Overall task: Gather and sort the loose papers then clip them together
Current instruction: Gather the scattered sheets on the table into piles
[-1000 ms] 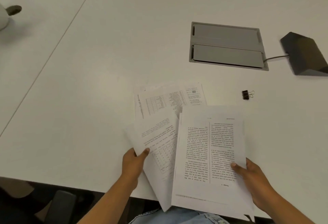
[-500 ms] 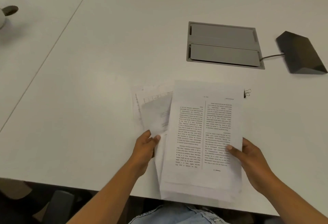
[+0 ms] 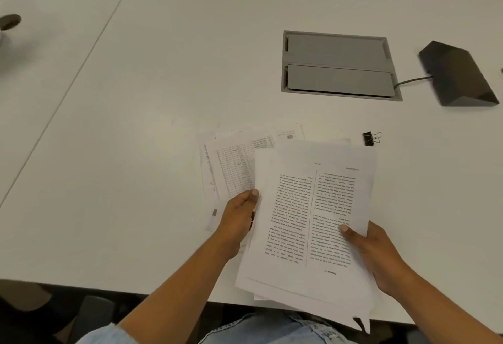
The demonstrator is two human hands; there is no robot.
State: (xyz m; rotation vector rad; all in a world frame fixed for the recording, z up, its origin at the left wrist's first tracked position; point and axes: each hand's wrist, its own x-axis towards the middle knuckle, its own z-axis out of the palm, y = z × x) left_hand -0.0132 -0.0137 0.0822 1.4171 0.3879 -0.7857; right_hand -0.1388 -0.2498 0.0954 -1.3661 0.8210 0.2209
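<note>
I hold a loose stack of printed papers (image 3: pixel 313 215) over the near edge of the white table (image 3: pixel 136 153); the top sheet shows two columns of text, upside down to me. My left hand (image 3: pixel 239 215) grips the stack's left edge, thumb up. My right hand (image 3: pixel 373 251) holds its right side with the thumb pressed on the top sheet. More sheets with tables (image 3: pixel 234 169) lie flat on the table, behind and left of the stack. A small black binder clip (image 3: pixel 369 138) lies on the table just beyond the stack's far right corner.
A grey recessed cable hatch (image 3: pixel 337 64) sits in the table beyond the papers. A dark wedge-shaped device (image 3: pixel 457 74) with a cable stands at the far right. A table seam runs diagonally at the left. My lap is below the table edge.
My left hand has brought its sheets in under the left edge of the stack held by my right hand. The stack has come back toward me and uncovered the binder clip.
</note>
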